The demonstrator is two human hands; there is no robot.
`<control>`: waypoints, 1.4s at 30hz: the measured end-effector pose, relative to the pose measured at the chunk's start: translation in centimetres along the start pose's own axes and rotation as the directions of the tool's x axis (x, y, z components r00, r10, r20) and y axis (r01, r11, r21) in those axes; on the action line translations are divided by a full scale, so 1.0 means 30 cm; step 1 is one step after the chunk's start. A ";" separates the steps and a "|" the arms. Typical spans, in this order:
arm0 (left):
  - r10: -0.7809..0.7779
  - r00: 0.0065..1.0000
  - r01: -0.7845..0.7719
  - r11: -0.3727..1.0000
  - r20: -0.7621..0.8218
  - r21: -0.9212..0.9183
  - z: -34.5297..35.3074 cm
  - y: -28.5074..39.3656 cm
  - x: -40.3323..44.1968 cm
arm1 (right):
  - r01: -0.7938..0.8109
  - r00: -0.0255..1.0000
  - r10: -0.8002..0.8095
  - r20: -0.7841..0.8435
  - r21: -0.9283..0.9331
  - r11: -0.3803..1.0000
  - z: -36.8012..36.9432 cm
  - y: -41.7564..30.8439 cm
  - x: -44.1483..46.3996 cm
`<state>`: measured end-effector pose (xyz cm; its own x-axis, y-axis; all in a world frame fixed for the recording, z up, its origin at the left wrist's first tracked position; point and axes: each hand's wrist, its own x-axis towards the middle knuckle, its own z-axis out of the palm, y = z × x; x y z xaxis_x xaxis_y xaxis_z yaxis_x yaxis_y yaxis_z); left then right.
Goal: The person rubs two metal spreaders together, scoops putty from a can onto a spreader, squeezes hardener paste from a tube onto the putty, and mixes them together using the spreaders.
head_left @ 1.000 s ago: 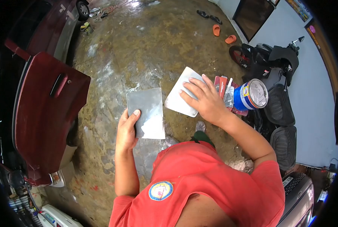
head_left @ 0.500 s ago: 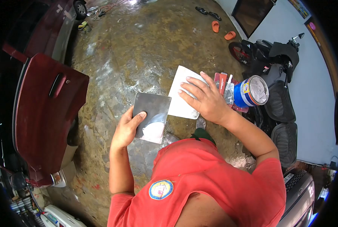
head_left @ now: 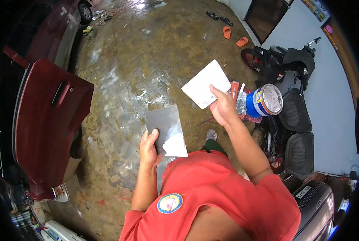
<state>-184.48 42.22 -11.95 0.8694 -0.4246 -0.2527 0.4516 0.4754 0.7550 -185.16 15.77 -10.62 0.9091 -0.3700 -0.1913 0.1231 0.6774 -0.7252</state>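
Note:
My left hand grips a thin dark grey rectangular plate by its left edge, thumb on top. A bright white patch, either a coating or a reflection, covers the plate's lower right corner. Up and to the right, my right hand pinches a white rectangular sheet at its lower right side, with the thumb over its face. The two flat pieces are apart, both held above the floor. Just beyond my right hand stands a blue can with greyish-white material at its top, beside a red box.
A dark red vehicle door panel stands at the left, near a red vehicle. On the right are a black motorcycle and black ribbed mats. Orange slippers lie on the wet-looking concrete floor.
My right hand has turned over and the white sheet has rotated, moving slightly up and right; its thumb now shows on top. My left hand has shifted right and a little down with the plate.

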 end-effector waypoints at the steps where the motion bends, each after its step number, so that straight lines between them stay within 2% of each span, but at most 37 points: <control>1: 0.023 0.999 -0.024 0.998 -0.024 -0.051 -0.013 -0.014 -0.001 | -0.024 1.000 0.024 -0.005 0.107 0.994 -0.009 0.000 0.002; 10: -0.002 0.998 -0.002 0.997 -0.056 -0.071 -0.058 -0.080 0.020 | -0.091 0.995 0.074 0.070 0.282 0.955 -0.021 0.013 -0.018; 13: -0.061 0.998 0.061 0.995 -0.001 -0.082 -0.007 -0.124 0.020 | -0.086 0.996 0.073 0.050 0.335 0.938 -0.012 0.068 -0.014; 15: -0.103 0.994 0.107 0.991 0.048 -0.080 0.062 -0.162 0.026 | -0.102 0.995 0.094 0.043 0.305 0.947 -0.026 0.137 0.002; 16: -0.118 0.991 0.123 0.990 0.066 -0.070 0.078 -0.179 0.030 | -0.159 0.986 0.167 -0.012 0.233 0.959 -0.008 0.160 -0.003; 18: -0.129 0.988 0.134 0.990 0.090 -0.052 0.107 -0.216 0.044 | -0.318 0.948 0.316 0.040 0.160 0.934 -0.032 0.174 -0.018; 21: -0.138 0.990 0.139 0.989 0.017 -0.055 0.167 -0.234 0.072 | -0.357 0.930 0.344 0.131 0.090 0.930 -0.082 0.174 -0.023; 24: -0.112 0.993 0.109 0.991 -0.035 -0.073 0.168 -0.254 0.107 | -0.219 0.954 0.217 0.208 -0.014 0.976 -0.189 0.150 0.030; 25: -0.090 0.992 0.084 0.994 -0.089 -0.066 0.170 -0.265 0.119 | -0.165 0.980 0.184 0.073 -0.214 0.963 -0.262 0.141 0.044; 26: -0.067 0.991 0.061 0.997 -0.116 -0.055 0.172 -0.273 0.125 | -0.126 0.992 0.116 -0.049 -0.413 0.902 -0.359 0.134 0.064; 27: -0.045 0.989 0.039 0.998 -0.141 -0.045 0.175 -0.280 0.129 | -0.091 0.995 0.041 -0.092 -0.648 0.756 -0.488 0.148 0.104; 28: -0.025 0.986 0.019 0.999 -0.163 -0.034 0.183 -0.287 0.134 | -0.066 0.993 -0.048 -0.111 -0.833 0.549 -0.619 0.156 0.143; 29: -0.015 0.978 0.008 0.999 -0.206 -0.034 0.194 -0.294 0.134 | -0.042 0.982 -0.156 -0.103 -0.935 0.354 -0.729 0.133 0.162; 30: -0.005 0.969 -0.003 0.999 -0.246 -0.034 0.205 -0.300 0.129 | -0.034 0.963 -0.261 -0.070 -0.990 0.139 -0.808 0.094 0.173; 33: 0.051 0.948 -0.059 0.998 -0.313 -0.014 0.225 -0.322 0.134 | -0.123 0.929 -0.362 -0.078 -0.987 -0.104 -0.890 0.001 0.206; 34: 0.077 0.940 -0.082 0.997 -0.334 -0.002 0.224 -0.330 0.127 | -0.116 0.921 -0.384 -0.062 -0.986 -0.119 -0.898 -0.007 0.220; 36: 0.103 0.929 -0.092 0.995 -0.356 0.046 0.220 -0.347 0.120 | -0.221 0.936 -0.311 -0.165 -0.963 -0.153 -0.895 -0.017 0.264; 39: 0.152 0.921 -0.127 0.987 -0.359 0.095 0.205 -0.368 0.131 | -0.241 0.955 -0.214 -0.206 -0.958 -0.156 -0.859 -0.020 0.299; 41: 0.161 0.922 -0.137 0.986 -0.351 0.093 0.207 -0.374 0.125 | -0.228 0.956 -0.235 -0.177 -0.951 -0.211 -0.907 0.027 0.326; 42: 0.154 0.923 -0.129 0.987 -0.352 0.091 0.210 -0.377 0.119 | -0.296 0.947 -0.191 -0.257 -0.932 -0.211 -0.903 0.027 0.333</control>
<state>-187.75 30.48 -17.59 0.9426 -0.0475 -0.3306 0.3152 0.4540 0.8334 -186.75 -4.60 -31.04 0.7351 -0.6436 -0.2129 -0.6656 -0.6257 -0.4067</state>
